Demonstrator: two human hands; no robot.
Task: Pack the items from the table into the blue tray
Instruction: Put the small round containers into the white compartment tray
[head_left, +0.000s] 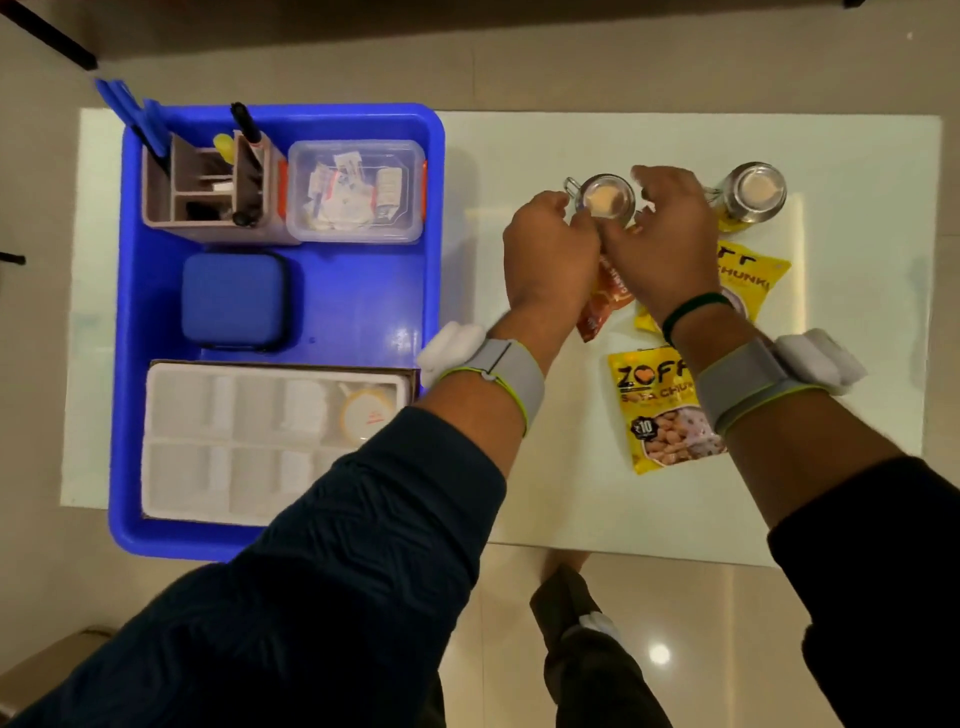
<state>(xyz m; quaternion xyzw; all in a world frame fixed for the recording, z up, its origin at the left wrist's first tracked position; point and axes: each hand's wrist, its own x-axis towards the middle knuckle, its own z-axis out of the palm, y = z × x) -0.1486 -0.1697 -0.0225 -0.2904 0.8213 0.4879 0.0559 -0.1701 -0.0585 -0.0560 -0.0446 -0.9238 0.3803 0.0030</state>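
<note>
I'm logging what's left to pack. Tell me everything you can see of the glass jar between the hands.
The small glass jar stands upright on the white table, right of the blue tray: clear round glass, a wire loop at its left, something pale orange inside. Left hand and right hand curl around its sides.

In the blue tray (337, 122) only the floor right of the blue case (234, 301) lay bare. The pen holder (208, 208) and the clear box (356, 189) filled its far end, the white foam insert (234, 447) its near end. The table (857, 312) at the far right was open.
</note>
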